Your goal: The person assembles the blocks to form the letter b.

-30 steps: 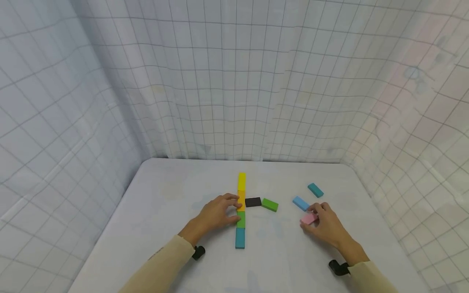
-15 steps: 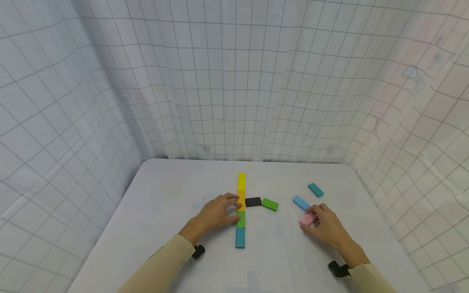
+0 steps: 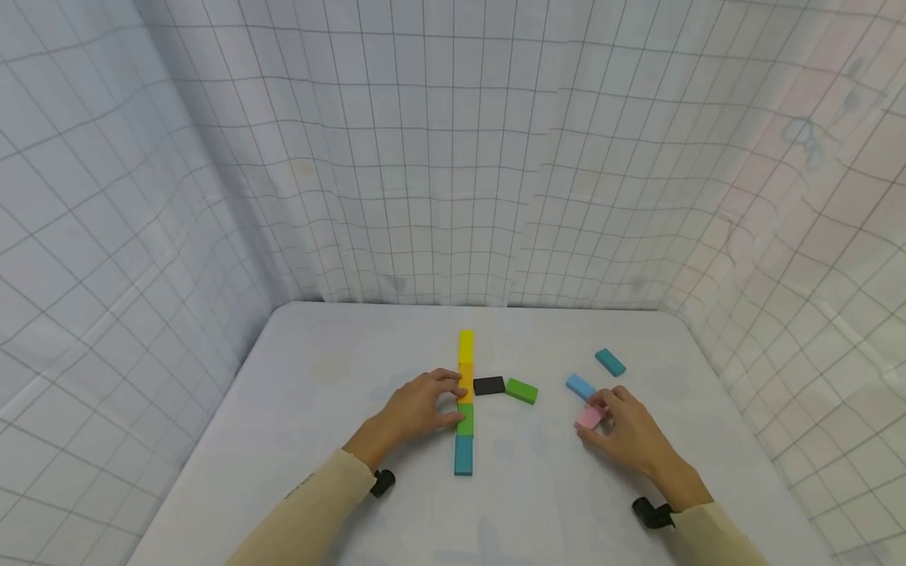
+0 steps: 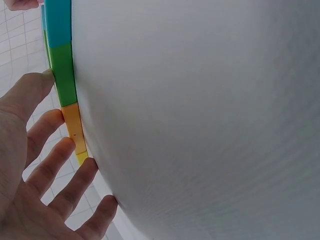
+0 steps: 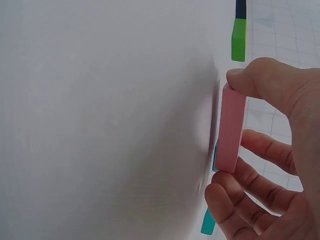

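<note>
A straight column of blocks runs away from me on the table in the head view: teal (image 3: 463, 456), green (image 3: 465, 427), orange (image 3: 466, 369) and yellow (image 3: 466, 346). My left hand (image 3: 414, 409) rests along its left side, thumb at the green block and fingertips at the orange one, fingers relaxed. Between the thumb and fingers of my right hand (image 3: 633, 436) is a pink block (image 5: 231, 130), pinched by its ends just over the tabletop. A light blue block (image 3: 580, 385) lies right beyond that hand.
A black block (image 3: 489, 386) extends right from the column at the orange block, followed by a second green block (image 3: 521, 391) set at a slight angle. Farther back right lies another teal block (image 3: 610, 362). Gridded white curtains (image 3: 453, 196) enclose the white table (image 3: 340, 346).
The pink block has shifted slightly left with my right hand. My left hand stays at the column. The head view has tilted very slightly.
</note>
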Demonstrator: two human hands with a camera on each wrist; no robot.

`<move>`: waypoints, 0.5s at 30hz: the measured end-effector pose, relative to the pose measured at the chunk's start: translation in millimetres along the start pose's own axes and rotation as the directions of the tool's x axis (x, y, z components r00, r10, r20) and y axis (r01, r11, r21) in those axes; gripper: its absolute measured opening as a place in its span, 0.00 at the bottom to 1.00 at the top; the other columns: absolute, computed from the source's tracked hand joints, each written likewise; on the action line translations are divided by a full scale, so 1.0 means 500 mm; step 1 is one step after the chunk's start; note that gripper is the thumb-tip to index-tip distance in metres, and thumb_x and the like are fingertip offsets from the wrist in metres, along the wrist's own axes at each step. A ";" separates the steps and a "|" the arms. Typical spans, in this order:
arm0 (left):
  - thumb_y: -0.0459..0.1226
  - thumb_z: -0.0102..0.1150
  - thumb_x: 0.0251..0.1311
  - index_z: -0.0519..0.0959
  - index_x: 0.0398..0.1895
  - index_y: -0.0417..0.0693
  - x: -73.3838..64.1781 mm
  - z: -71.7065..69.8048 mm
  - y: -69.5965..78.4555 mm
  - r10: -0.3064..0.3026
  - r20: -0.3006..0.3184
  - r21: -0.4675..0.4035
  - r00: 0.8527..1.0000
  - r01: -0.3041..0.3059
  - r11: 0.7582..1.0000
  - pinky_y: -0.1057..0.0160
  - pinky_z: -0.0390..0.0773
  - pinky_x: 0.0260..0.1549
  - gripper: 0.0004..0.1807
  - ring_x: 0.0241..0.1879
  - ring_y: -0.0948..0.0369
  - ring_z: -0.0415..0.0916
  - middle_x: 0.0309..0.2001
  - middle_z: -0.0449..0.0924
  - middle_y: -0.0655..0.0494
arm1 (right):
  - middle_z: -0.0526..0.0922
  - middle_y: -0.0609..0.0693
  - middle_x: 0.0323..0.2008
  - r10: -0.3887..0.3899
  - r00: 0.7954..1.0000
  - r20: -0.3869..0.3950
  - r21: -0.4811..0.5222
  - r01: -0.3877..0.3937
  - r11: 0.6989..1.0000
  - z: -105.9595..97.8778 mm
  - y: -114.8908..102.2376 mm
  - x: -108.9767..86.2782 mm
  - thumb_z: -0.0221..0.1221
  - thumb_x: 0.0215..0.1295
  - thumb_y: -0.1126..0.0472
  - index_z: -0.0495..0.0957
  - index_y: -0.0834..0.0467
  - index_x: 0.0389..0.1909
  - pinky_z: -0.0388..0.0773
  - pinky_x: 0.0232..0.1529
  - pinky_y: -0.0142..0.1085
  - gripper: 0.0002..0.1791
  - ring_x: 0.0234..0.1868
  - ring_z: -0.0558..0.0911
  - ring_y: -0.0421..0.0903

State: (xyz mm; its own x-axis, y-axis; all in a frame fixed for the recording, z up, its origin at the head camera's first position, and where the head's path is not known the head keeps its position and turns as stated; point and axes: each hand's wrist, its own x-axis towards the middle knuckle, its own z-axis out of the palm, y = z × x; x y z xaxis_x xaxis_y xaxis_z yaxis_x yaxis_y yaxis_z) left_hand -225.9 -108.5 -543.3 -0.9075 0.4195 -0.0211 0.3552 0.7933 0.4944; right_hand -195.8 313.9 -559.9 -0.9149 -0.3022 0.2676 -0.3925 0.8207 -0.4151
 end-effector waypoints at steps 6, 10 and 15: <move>0.51 0.81 0.74 0.93 0.66 0.56 0.002 -0.002 0.003 0.011 -0.002 0.022 1.000 -0.011 1.000 0.35 0.83 0.77 0.23 0.80 0.45 0.80 0.81 0.81 0.54 | 0.86 0.49 0.48 -0.052 0.998 -0.022 -0.031 0.051 0.998 0.003 -0.015 0.009 0.86 0.64 0.53 0.89 0.59 0.57 0.87 0.46 0.41 0.25 0.45 0.85 0.44; 0.52 0.81 0.73 0.93 0.66 0.56 0.002 -0.003 0.002 0.009 0.006 0.025 1.000 -0.009 1.000 0.35 0.83 0.78 0.23 0.80 0.45 0.80 0.82 0.81 0.54 | 0.86 0.48 0.49 -0.074 0.997 -0.002 -0.027 0.074 0.997 0.009 -0.028 0.019 0.86 0.65 0.54 0.90 0.59 0.59 0.88 0.48 0.41 0.26 0.47 0.84 0.43; 0.51 0.81 0.74 0.93 0.66 0.56 0.002 -0.004 0.001 0.007 0.005 0.017 1.000 -0.008 1.000 0.35 0.83 0.78 0.22 0.80 0.45 0.79 0.82 0.81 0.55 | 0.87 0.49 0.50 -0.124 0.992 0.005 -0.015 0.124 0.992 0.014 -0.042 0.031 0.85 0.66 0.56 0.89 0.60 0.60 0.90 0.52 0.44 0.26 0.48 0.86 0.46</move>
State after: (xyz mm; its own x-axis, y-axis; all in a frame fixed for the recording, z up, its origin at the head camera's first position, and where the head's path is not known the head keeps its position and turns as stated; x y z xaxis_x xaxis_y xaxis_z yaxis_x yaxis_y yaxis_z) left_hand -227.2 -108.4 -541.5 -0.9036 0.4277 -0.0221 0.3657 0.7975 0.4798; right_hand -202.5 288.5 -553.3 -0.8595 -0.4042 0.3130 -0.5018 0.7839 -0.3656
